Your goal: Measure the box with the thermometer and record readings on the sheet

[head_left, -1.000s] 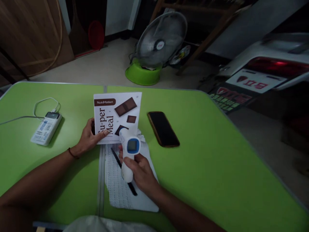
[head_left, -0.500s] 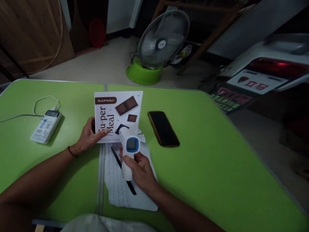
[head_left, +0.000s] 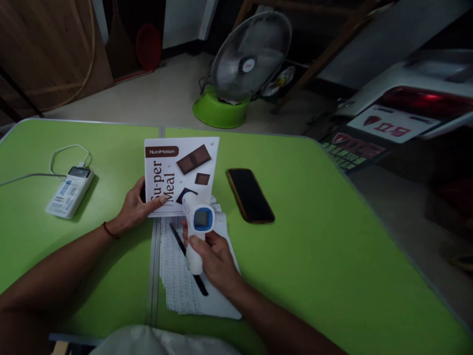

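Note:
My left hand grips the lower left edge of a white box printed "NutriMotion" and "Meal", its thumb across the front and the other fingers hidden behind. In my right hand is a white infrared thermometer with a blue-rimmed screen facing me. Its front end points at the lower right of the box and overlaps it in view; whether they touch I cannot tell. Beneath both hands lie printed paper sheets, with a black pen on them, partly covered by the thermometer.
A smartphone lies right of the box on the green table. At the left is a white power bank with a cable plugged in. Beyond the table, a fan stands in a green basin; a vehicle's rear juts in at the right.
Both hands keep their holds on the box and the thermometer. The whole view has shifted very slightly; nothing else has visibly moved.

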Available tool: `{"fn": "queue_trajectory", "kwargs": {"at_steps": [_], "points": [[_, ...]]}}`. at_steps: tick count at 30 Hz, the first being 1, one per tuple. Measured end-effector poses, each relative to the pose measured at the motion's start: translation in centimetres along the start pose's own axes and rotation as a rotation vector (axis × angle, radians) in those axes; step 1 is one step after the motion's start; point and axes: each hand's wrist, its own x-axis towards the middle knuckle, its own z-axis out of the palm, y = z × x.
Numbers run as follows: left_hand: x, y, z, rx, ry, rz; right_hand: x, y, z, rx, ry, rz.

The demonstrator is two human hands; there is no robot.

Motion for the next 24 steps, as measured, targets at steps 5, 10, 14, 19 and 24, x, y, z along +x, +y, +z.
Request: {"fn": "queue_trajectory", "kwargs": {"at_steps": [5, 10, 14, 19, 24], "points": [[0.03, -0.21, -0.07, 0.012, 0.005, 0.001, 0.12, -0.14, 0.08, 0.002, 0.009, 0.014], [0.12, -0.39, -0.17, 0.045, 0.014, 0.012, 0.22, 0.17, 0.14, 0.012, 0.011, 0.024], [0.08, -0.48, -0.12, 0.042, 0.024, 0.007, 0.22, 0.24, 0.09, -0.004, -0.003, 0.015], [-0.1, -0.49, -0.03, 0.034, 0.069, 0.019, 0.22, -0.18, 0.02, -0.017, -0.019, -0.016], [-0.07, -0.46, -0.03, -0.02, 0.053, 0.043, 0.21, -0.19, -0.04, -0.025, -0.018, -0.067]]}}
